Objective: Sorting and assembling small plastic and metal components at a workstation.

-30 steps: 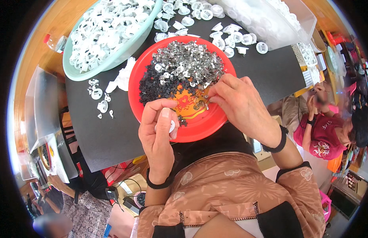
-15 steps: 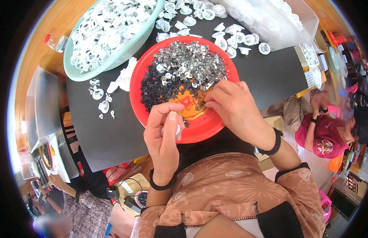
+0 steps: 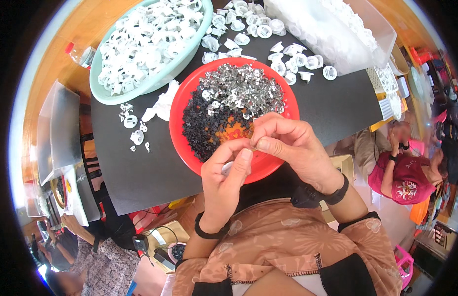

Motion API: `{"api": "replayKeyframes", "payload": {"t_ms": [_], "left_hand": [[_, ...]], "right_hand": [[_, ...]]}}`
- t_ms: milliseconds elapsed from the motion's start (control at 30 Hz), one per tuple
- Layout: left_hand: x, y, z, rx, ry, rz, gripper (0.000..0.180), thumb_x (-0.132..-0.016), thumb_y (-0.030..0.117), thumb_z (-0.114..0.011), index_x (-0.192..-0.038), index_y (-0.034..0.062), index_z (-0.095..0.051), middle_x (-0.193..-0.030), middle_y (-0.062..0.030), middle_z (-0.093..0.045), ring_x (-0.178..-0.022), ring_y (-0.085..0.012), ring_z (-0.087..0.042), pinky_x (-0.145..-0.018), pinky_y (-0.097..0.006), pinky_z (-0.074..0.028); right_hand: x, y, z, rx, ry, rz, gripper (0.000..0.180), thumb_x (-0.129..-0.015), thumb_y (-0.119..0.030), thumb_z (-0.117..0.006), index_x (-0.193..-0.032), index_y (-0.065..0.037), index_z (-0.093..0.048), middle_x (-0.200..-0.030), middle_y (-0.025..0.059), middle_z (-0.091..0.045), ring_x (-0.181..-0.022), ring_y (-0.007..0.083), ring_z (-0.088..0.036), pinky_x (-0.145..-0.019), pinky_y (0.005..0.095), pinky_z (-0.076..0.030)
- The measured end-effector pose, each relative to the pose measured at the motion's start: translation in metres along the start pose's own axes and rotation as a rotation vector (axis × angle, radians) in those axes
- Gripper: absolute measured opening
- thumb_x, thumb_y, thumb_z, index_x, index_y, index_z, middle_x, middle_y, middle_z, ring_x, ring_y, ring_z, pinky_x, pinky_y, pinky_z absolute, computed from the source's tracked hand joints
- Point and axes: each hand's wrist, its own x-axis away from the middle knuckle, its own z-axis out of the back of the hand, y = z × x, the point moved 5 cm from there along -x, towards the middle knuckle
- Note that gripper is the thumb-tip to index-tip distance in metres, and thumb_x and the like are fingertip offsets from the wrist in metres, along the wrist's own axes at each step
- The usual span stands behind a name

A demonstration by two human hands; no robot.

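Observation:
My left hand (image 3: 224, 183) is closed, with a small white plastic part (image 3: 227, 168) showing between its curled fingers. Its thumb and forefinger meet the fingertips of my right hand (image 3: 297, 148), which pinches something tiny that I cannot make out. Both hands are over the near side of a round red tray (image 3: 176, 116). Inside lie a heap of small black pieces (image 3: 199, 121) on the left and a heap of shiny metal clips (image 3: 248, 84) at the far side. A patterned orange patch of the tray bottom shows between them.
A pale green basin (image 3: 203, 42) full of white plastic parts stands at the far left on the dark table (image 3: 132, 175). Loose white parts (image 3: 261, 27) lie beyond the tray, beside a clear bin (image 3: 382, 29). Crumpled tissue (image 3: 162, 103) sits left of it. Other people are nearby.
My right hand has left the tray bottom and come to my left hand, fingertips now together. My left hand has moved slightly right. The view has shifted a little.

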Motion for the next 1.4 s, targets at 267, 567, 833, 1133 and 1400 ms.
{"api": "replayKeyframes", "payload": {"t_ms": [267, 567, 833, 1133, 1400], "left_hand": [[-0.005, -0.001, -0.002, 0.296, -0.062, 0.105, 0.011, -0.096, 0.014, -0.058, -0.1, 0.0039, -0.061, -0.066, 0.0042, -0.049, -0.055, -0.0021, -0.039, -0.049, -0.019, -0.03], [-0.005, 0.005, -0.002, 0.143, 0.07, 0.006, 0.011, -0.095, 0.011, -0.057, -0.098, 0.0016, -0.06, -0.065, 0.0035, -0.048, -0.054, -0.0032, -0.038, -0.048, -0.019, -0.028], [-0.007, 0.004, 0.003, -0.093, 0.092, -0.116, 0.017, -0.096, 0.014, -0.053, -0.1, 0.0, -0.061, -0.069, 0.0017, -0.051, -0.058, -0.0036, -0.041, -0.051, -0.019, -0.03], [-0.012, 0.002, 0.0, 0.452, 0.037, 0.036, 0.032, -0.101, 0.02, -0.035, -0.125, 0.0023, -0.046, -0.096, -0.0043, -0.058, -0.079, -0.0081, -0.049, -0.068, -0.022, -0.039], [-0.012, -0.004, -0.002, 0.497, -0.036, 0.054, 0.029, -0.103, 0.024, -0.039, -0.122, 0.0034, -0.046, -0.106, -0.0078, -0.058, -0.097, -0.0153, -0.056, -0.083, -0.033, -0.046]], "right_hand": [[0.002, 0.004, -0.001, 0.068, 0.01, 0.088, 0.012, -0.091, -0.006, -0.063, -0.1, 0.0, -0.068, -0.111, 0.0059, -0.055, -0.099, 0.0111, -0.056, -0.086, 0.0261, -0.045], [0.013, -0.022, -0.008, 0.764, 0.178, 0.346, 0.013, -0.081, -0.005, -0.069, -0.093, -0.003, -0.065, -0.095, 0.0108, -0.06, -0.087, 0.0214, -0.061, -0.075, 0.0301, -0.047], [0.012, -0.029, -0.019, 1.127, 0.166, 0.597, 0.014, -0.082, -0.001, -0.066, -0.093, -0.003, -0.057, -0.09, 0.0109, -0.057, -0.073, 0.0248, -0.059, -0.06, 0.0332, -0.044], [0.013, -0.012, -0.018, 0.681, 0.152, 0.249, 0.008, -0.089, -0.001, -0.061, -0.095, -0.001, -0.056, -0.084, 0.0101, -0.053, -0.068, 0.021, -0.055, -0.061, 0.0308, -0.045], [0.011, -0.009, -0.022, 0.945, 0.17, 0.417, 0.012, -0.086, -0.005, -0.063, -0.096, -0.006, -0.058, -0.087, 0.0075, -0.055, -0.077, 0.0256, -0.058, -0.067, 0.035, -0.041]]}}
